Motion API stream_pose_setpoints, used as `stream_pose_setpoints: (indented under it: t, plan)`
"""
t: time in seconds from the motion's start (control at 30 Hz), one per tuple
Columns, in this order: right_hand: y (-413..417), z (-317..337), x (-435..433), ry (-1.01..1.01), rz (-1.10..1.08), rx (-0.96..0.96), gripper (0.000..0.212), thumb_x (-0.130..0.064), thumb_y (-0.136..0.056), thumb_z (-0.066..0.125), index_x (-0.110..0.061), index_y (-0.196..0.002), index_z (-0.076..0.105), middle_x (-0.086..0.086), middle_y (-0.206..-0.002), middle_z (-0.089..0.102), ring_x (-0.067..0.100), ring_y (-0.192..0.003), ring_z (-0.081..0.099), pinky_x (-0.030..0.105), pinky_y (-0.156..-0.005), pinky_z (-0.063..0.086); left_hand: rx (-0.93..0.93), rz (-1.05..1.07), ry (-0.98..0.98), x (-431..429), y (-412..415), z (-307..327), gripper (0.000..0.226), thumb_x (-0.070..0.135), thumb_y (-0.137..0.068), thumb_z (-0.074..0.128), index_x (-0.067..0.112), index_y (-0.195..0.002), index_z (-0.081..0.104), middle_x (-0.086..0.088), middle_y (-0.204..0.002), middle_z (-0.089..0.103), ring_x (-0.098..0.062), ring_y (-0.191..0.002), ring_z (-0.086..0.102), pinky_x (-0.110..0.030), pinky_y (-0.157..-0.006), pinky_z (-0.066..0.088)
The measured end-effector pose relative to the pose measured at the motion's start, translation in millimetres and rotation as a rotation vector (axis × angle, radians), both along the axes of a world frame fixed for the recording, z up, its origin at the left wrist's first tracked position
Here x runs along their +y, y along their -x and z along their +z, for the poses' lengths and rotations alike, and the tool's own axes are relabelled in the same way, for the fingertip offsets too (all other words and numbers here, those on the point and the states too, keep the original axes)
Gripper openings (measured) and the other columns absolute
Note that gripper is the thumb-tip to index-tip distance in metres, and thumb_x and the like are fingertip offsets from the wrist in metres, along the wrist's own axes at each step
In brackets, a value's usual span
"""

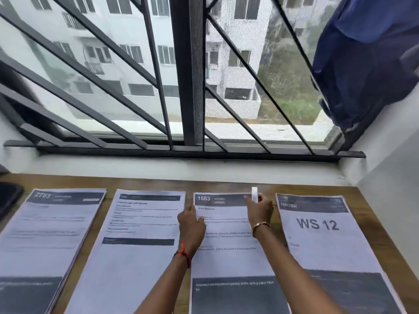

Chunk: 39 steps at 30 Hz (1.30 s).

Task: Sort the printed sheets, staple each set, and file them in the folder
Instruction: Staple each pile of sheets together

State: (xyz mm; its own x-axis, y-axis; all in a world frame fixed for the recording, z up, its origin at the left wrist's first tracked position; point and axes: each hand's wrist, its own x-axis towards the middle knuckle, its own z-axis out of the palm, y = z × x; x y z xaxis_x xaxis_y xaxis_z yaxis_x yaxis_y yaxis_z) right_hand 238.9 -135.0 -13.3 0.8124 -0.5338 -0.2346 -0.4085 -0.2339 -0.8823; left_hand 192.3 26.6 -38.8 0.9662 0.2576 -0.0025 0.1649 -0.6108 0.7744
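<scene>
Step in hand: stapling, by my reading; the sorting looks done, with four stacks lying side by side on the wooden table [371, 223].
Stacks: the 2763 stack [45, 234] on the far left, then the plain-headed stack [136, 234], the 1563 stack [226, 252], and the WS 12 stack [322, 245] on the right, each just beside the next.
Left hand: the left hand [191, 225] rests on the left edge of the 1563 stack, fingers laid forward and close together, pressing the sheets down and not curled round anything.
Right hand: the right hand [260, 209] is at the top right corner of the same stack, fingers clamped round a small white stapler [254, 194] that stands upright out of the fist; it is too small to be sure it is a stapler.
Stapler mouth: hidden by the fingers, so I cannot tell whether the corner is already between it.
Next move calls for: squaring the sheets under the left hand, seating the corner fully in the tool, then a firm squeeze.
Folder: not in sight; the dark object [9, 200] at the table's left edge may be it, but I cannot say.
Risk: a shifted sheet would be stapled crooked.
</scene>
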Motion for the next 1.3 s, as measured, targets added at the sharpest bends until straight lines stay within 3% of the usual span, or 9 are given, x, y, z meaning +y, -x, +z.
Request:
stream_pose_setpoints:
  t: [0.1, 0.27, 0.6, 0.77, 0.87, 0.9, 0.97, 1.03, 1.3]
  plan:
    - [-2.9, -7.8, -7.1, 0.284, -0.007, 0.083, 0.015, -0.001, -0.077, 0.054, 0.007, -0.085, 0.063, 0.026, -0.091, 0.066, 0.039, -0.083, 0.062, 0.035, -0.065, 0.050, 0.001, -0.035, -0.016, -2.8, -0.8, -7.8, 0.027, -0.003, -0.087, 0.047, 0.000, -0.112, 0.055, -0.014, -0.139, 0.044, -0.015, -0.090, 0.035, -0.007, -0.073, 0.021]
    - [-3.6, -9.9, -14.5, 0.575, 0.115, 0.274, 0.025, -0.002, -0.081, 0.053, 0.007, -0.104, 0.059, 0.027, -0.122, 0.046, 0.042, -0.114, 0.044, 0.042, -0.085, 0.045, 0.014, -0.012, -0.003, -6.4, -2.3, -10.8, 0.031, 0.002, -0.091, 0.043, 0.003, -0.120, 0.052, -0.002, -0.141, 0.040, -0.021, -0.105, 0.035, -0.021, -0.086, 0.031]
    - [-8.3, -13.8, -9.2, 0.636, 0.137, 0.280, 0.025, -0.001, -0.084, 0.048, 0.005, -0.107, 0.056, 0.024, -0.123, 0.047, 0.040, -0.117, 0.040, 0.042, -0.095, 0.037, 0.097, -0.047, -0.063, -7.1, -4.5, -13.8, 0.058, 0.013, -0.091, 0.051, 0.004, -0.144, 0.027, -0.007, -0.154, 0.021, -0.025, -0.139, 0.021, -0.026, -0.113, 0.017]
    - [-16.1, -14.3, 4.3, 0.809, 0.405, 0.130, 0.033, -0.002, -0.084, 0.047, -0.002, -0.116, 0.052, 0.014, -0.122, 0.048, 0.031, -0.119, 0.038, 0.037, -0.098, 0.033, 0.070, -0.211, -0.173, -5.5, 6.5, -1.7, 0.101, 0.049, -0.080, 0.064, 0.012, -0.148, -0.001, -0.004, -0.156, -0.013, -0.019, -0.144, -0.010, -0.029, -0.117, 0.000]
    - [-30.7, -13.5, 19.3, 0.849, 0.723, 0.011, 0.042, -0.003, -0.084, 0.047, -0.008, -0.126, 0.051, 0.011, -0.117, 0.055, 0.027, -0.111, 0.045, 0.031, -0.093, 0.036, 0.120, -0.428, -0.349, -6.4, 32.5, 7.7, 0.129, 0.084, -0.059, 0.050, 0.016, -0.145, -0.017, 0.000, -0.145, -0.039, -0.013, -0.136, -0.032, -0.034, -0.114, -0.013]
    - [-34.6, -11.8, 26.5, 0.837, 0.798, -0.016, 0.041, -0.004, -0.084, 0.049, -0.008, -0.124, 0.052, 0.012, -0.114, 0.056, 0.028, -0.108, 0.048, 0.030, -0.091, 0.036, 0.090, -0.507, -0.449, -7.9, 46.2, 8.9, 0.134, 0.093, -0.052, 0.039, 0.013, -0.146, -0.014, -0.002, -0.147, -0.037, -0.014, -0.137, -0.030, -0.042, -0.115, -0.012]
    - [-41.4, -5.3, 40.5, 0.806, 0.898, -0.031, 0.032, -0.005, -0.085, 0.053, -0.004, -0.118, 0.055, 0.015, -0.112, 0.056, 0.030, -0.107, 0.050, 0.031, -0.087, 0.036, 0.094, -0.705, -0.622, -11.1, 75.2, 6.1, 0.137, 0.099, -0.046, 0.020, 0.009, -0.149, 0.011, -0.010, -0.157, -0.004, -0.024, -0.143, -0.003, -0.056, -0.106, 0.006]
    - [-46.9, -0.1, 53.6, 0.815, 0.977, -0.021, 0.031, -0.008, -0.088, 0.053, -0.003, -0.119, 0.054, 0.017, -0.114, 0.056, 0.032, -0.108, 0.051, 0.034, -0.089, 0.038, 0.072, -0.819, -0.723, -12.1, 97.3, -4.9, 0.133, 0.098, -0.047, 0.020, 0.010, -0.146, 0.025, -0.013, -0.154, 0.019, -0.028, -0.140, 0.018, -0.056, -0.101, 0.014]
    - [-53.9, -3.0, 69.9, 0.889, 1.073, 0.103, 0.033, -0.013, -0.090, 0.050, -0.002, -0.122, 0.050, 0.015, -0.124, 0.047, 0.030, -0.117, 0.046, 0.037, -0.098, 0.037, -0.019, -0.914, -0.810, -3.2, 125.7, -25.6, 0.114, 0.089, -0.064, 0.029, 0.010, -0.146, 0.026, -0.011, -0.153, 0.024, -0.028, -0.142, 0.014, -0.057, -0.103, 0.013]
